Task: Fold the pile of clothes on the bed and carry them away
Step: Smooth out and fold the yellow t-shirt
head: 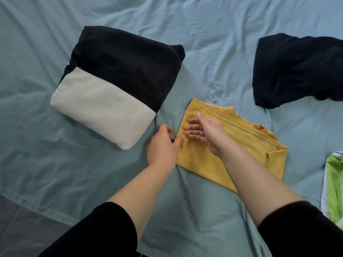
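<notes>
Head view: teal bed sheet (204, 34) fills most of the frame, its hem running diagonally at lower left with grey floor (18, 229) beyond. There is open wrinkled sheet across the top, down the far left and in the near strip between the forearms. One yellow shirt (232, 154), folded, lies centre-right and just beside one folded bundle (115, 84), navy over cream, to its left, with a narrow gap between them. One loose navy garment (297, 71) is at upper right, apart from the shirt and cut by the frame edge. One green-and-white piece (334, 182) is at the right edge, mostly out of frame. Two hands and two black sleeves show. Left hand (163, 145) is at the shirt's left edge, fingers curled and thumb tip on the yellow cloth; a real pinch can't be told. Right hand (206, 132) is over the shirt's left part, fingers straight, loosely spread, holding nothing; contact unclear.
</notes>
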The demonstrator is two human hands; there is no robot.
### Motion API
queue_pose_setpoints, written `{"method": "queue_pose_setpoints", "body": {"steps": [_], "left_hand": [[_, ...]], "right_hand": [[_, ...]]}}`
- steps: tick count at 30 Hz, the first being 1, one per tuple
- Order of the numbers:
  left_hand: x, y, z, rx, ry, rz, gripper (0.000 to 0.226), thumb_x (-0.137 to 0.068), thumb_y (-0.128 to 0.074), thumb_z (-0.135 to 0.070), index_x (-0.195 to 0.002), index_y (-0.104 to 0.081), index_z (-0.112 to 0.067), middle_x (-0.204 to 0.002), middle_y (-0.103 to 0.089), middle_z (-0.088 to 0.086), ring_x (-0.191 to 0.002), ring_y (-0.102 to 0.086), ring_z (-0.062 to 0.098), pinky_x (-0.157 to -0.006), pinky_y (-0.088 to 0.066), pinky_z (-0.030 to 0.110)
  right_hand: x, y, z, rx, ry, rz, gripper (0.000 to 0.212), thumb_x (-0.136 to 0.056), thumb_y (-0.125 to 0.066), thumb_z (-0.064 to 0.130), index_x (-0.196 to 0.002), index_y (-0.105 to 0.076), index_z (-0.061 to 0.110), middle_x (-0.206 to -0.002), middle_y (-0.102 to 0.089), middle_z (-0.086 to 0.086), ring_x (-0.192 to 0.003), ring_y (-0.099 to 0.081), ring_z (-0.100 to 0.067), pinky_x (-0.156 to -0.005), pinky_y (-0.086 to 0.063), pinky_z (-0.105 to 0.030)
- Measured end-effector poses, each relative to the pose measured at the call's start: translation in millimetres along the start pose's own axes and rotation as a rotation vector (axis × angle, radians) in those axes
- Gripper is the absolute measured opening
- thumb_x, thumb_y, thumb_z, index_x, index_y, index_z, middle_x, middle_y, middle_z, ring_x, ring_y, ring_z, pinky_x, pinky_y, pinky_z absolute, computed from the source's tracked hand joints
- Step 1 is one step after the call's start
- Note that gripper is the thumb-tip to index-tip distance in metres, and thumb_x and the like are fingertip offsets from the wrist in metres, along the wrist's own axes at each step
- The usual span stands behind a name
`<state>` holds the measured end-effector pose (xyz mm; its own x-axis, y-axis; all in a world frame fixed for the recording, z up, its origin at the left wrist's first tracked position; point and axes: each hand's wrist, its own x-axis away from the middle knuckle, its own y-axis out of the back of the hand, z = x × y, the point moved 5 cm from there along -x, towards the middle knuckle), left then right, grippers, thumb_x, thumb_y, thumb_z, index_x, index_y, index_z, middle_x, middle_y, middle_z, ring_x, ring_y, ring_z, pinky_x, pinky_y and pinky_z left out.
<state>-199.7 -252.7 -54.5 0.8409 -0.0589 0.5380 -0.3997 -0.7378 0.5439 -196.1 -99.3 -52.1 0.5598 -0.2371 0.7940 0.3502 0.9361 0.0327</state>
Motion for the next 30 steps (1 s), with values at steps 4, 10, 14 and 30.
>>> {"method": "queue_pose_setpoints", "body": {"steps": [4, 10, 14, 30], "left_hand": [[-1.5, -5.4, -6.0, -0.244, -0.009, -0.007, 0.031, -0.080, -0.069, -0.049, -0.100, -0.051, -0.033, -0.097, -0.062, -0.012, -0.103, -0.052, 0.017, -0.091, -0.038, 0.037], [6.7, -10.5, -13.8, -0.394, 0.039, 0.033, 0.017, -0.085, -0.058, -0.043, -0.095, -0.054, -0.030, -0.114, -0.059, -0.002, -0.114, -0.048, 0.024, -0.091, -0.034, 0.039], [22.0, -23.4, -25.0, -0.341, 0.018, 0.022, 0.012, -0.093, -0.042, -0.033, -0.093, -0.048, -0.023, -0.109, -0.060, 0.000, -0.108, -0.053, 0.025, -0.085, -0.033, 0.040], [108.6, -153.9, -103.2, -0.293, -0.328, 0.252, 0.022, -0.086, -0.054, -0.020, -0.089, -0.033, -0.029, -0.094, -0.046, -0.010, -0.076, -0.047, 0.021, -0.056, -0.034, 0.034]], "right_hand": [[-15.9, 30.4, 30.6, -0.125, 0.148, -0.351, 0.026, -0.100, -0.045, 0.023, -0.083, -0.059, 0.008, -0.077, -0.067, -0.010, -0.062, -0.065, -0.016, -0.057, -0.053, -0.022], [-1.1, -3.6, 27.9, 0.639, 0.185, -0.395, 0.033, -0.082, -0.062, 0.030, -0.061, -0.052, 0.007, -0.058, -0.048, -0.005, -0.059, -0.045, -0.022, -0.053, -0.035, -0.033], [-2.8, -25.7, 17.7, 0.859, 0.178, -0.500, 0.050, -0.084, -0.065, 0.042, -0.110, -0.055, 0.000, -0.112, -0.058, -0.017, -0.105, -0.055, -0.034, -0.086, -0.046, -0.038], [58.7, 192.8, -37.3, 0.079, 0.167, -0.423, 0.019, -0.088, -0.060, 0.016, -0.081, -0.061, -0.002, -0.072, -0.045, -0.008, -0.069, -0.040, -0.019, -0.066, -0.032, -0.033]]}}
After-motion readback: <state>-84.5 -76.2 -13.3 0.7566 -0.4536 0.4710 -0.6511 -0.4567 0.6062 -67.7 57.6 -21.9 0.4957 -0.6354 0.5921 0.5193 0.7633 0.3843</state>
